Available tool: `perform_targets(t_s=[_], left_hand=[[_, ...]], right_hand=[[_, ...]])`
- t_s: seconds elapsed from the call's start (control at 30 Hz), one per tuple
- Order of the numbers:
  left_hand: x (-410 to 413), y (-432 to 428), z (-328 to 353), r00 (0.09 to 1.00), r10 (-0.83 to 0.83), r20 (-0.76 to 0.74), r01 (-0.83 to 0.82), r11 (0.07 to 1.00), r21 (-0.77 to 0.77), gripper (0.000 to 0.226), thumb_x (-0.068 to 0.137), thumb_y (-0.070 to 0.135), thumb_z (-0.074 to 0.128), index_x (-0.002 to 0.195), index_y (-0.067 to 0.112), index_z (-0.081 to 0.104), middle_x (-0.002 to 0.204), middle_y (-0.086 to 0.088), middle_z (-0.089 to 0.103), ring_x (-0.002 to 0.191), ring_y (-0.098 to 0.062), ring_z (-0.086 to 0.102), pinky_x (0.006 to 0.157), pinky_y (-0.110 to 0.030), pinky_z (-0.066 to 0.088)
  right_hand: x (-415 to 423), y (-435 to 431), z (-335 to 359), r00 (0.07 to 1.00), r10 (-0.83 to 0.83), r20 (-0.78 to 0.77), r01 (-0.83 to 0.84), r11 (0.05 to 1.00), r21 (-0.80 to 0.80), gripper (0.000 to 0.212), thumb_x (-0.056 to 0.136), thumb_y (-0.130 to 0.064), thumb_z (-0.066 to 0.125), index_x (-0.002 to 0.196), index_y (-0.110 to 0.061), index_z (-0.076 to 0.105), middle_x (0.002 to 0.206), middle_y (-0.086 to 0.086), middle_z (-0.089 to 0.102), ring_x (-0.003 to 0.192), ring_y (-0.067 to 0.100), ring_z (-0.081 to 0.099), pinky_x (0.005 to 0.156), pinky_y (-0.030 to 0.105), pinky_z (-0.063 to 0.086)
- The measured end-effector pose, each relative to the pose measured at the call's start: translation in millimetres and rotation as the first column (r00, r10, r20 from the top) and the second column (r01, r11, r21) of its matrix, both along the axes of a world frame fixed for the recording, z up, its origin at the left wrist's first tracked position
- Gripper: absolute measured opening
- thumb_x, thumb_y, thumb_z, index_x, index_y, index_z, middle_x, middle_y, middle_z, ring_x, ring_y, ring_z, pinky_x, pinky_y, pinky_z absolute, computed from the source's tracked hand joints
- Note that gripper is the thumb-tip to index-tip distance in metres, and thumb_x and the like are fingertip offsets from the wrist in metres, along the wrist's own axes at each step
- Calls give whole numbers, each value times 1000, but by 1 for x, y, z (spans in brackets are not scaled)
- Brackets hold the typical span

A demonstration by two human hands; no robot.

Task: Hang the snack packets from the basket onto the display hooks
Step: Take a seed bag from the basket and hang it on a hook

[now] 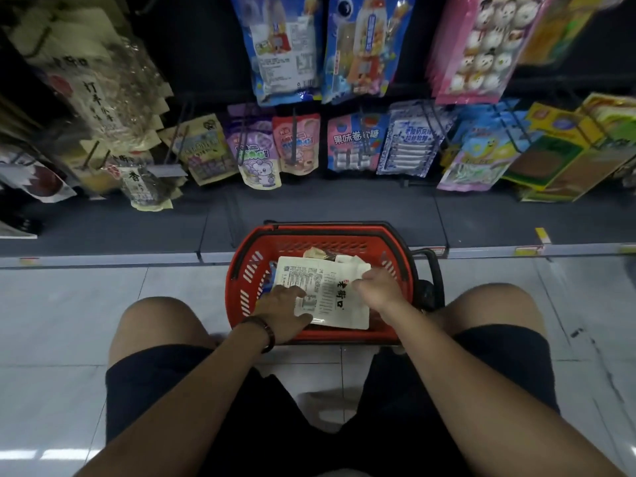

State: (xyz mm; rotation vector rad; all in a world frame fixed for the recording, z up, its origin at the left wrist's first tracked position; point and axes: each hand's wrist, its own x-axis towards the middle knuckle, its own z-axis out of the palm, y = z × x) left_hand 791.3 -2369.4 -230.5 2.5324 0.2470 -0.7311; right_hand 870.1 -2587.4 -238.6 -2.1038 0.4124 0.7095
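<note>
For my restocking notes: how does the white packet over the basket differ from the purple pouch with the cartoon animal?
The white packet lies over the red basket, gripped by the left hand and the right hand; the purple pouch hangs on a display hook, untouched. The white packet is plain with black print; the purple pouch is colourful. Both are snack bags.

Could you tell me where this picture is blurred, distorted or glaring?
Head view: wide-angle distortion splays the hanging packets outward; pink packets top right are blurred; glare on the floor tiles bottom left; white packet in the basket is sharp.
</note>
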Motion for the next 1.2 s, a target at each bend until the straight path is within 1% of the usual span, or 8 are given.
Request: perform_targets(t_s=[0.17, 0.3, 0.43, 0.57, 0.83, 0.97, 1.1, 1.2], left_hand=[[18, -8, -32, 997, -12, -77, 12, 1000, 3, 74, 82, 43, 69, 147, 59, 37, 172, -3, 20, 158, -35, 18, 125, -59, 27], [15, -10, -61, 998, -8, -57, 10, 999, 33, 80, 90, 34, 67, 156, 55, 28, 175, -1, -2, 160, -42, -5, 129, -59, 14], [13, -8, -83, 997, -13, -73, 14, 1000, 3, 84, 86, 31, 73, 155, 54, 31, 174, 2, -4, 158, -41, -4, 128, -54, 13], [24, -8, -83, 996, 76, -53, -78, 996, -43, 77, 83, 56, 73, 151, 55, 37, 173, 1, 8, 158, -40, 3, 128, -54, 13], [13, -2, -77, 972, 233, 41, -225, 965, -136, 111, 62, 52, 88, 156, 45, 28, 168, 1, 17, 155, -36, 19, 126, -49, 29], [5, -1, -54, 941, 327, 88, -285, 905, -315, 125, 47, 59, 96, 152, 43, 29, 157, 4, 29, 142, -21, 37, 119, -41, 39], [19, 11, -7, 886, 435, 161, -304, 807, -506, 112, 52, 80, 88, 144, 49, 31, 149, 7, 39, 140, -17, 44, 117, -47, 43], [32, 32, 38, 884, 370, 287, -174, 828, -532, 117, 53, 79, 88, 150, 38, 37, 152, 12, 46, 140, -5, 46, 116, -30, 42]], right_hand=[[14, -6, -44, 986, -116, -120, 116, 993, 1, 37, 87, -10, 67, 122, -20, 71, 118, 4, 76, 106, 27, 73, 93, 38, 61], [16, -15, -73, 961, -134, -241, 127, 991, -44, 36, 92, -15, 76, 127, -7, 70, 121, 10, 75, 109, 29, 71, 92, 37, 58], [8, -8, -96, 946, -167, -279, 194, 978, 74, 46, 88, -16, 84, 131, -9, 69, 125, 6, 73, 107, 24, 68, 91, 31, 51], [9, 4, -105, 954, -166, -250, 214, 960, 178, 33, 94, -19, 79, 125, -11, 75, 123, 4, 75, 112, 23, 70, 91, 30, 51], [8, 7, -78, 925, -195, -324, 330, 835, 440, 25, 101, -14, 70, 126, -16, 71, 115, 8, 80, 108, 33, 75, 98, 60, 59], [19, 9, -30, 959, -19, -283, 184, 801, 569, 26, 102, -19, 69, 127, -21, 68, 118, 3, 80, 115, 29, 72, 102, 56, 56], [41, 6, 23, 983, 123, -136, -4, 755, 655, 41, 94, -14, 74, 133, -3, 68, 128, 18, 75, 118, 38, 71, 99, 48, 58], [60, 0, 76, 969, 239, -54, -148, 745, 651, 31, 86, -12, 78, 117, -7, 77, 116, 16, 79, 102, 32, 77, 96, 45, 59]])
